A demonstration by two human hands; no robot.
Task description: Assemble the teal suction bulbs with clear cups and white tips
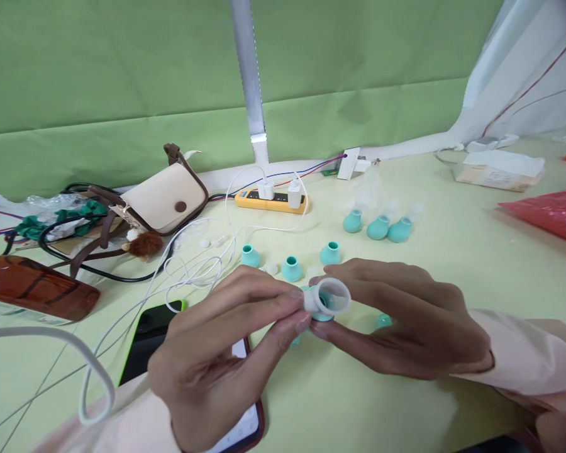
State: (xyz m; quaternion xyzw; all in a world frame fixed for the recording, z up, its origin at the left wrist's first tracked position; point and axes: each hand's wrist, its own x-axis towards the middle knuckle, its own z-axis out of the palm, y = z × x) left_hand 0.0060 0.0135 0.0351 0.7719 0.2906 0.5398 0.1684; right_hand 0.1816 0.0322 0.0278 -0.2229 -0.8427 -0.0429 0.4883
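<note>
My left hand (226, 346) pinches a translucent plastic funnel-shaped cup (338, 297) between thumb and fingertips, its wide mouth turned toward me. Right behind it, my right hand (405, 314) has thumb and fingers around a teal squeeze bulb (323, 317), mostly hidden by the cup. Whether the two parts are joined, I cannot tell. Beyond my hands, teal bulbs (291, 269) stand with open necks up. Farther right are three teal bulbs fitted with clear cups (378, 226). Another teal piece (383, 321) shows partly beneath my right hand.
Left of my hands lie a green-edged phone (151, 330), a lit phone (252, 421) and tangled white cables (193, 270). A yellow power strip (271, 201), cream handbag (165, 195) and reddish bottle (38, 286) lie behind. A tissue pack (500, 170) and red bag (551, 214) are right.
</note>
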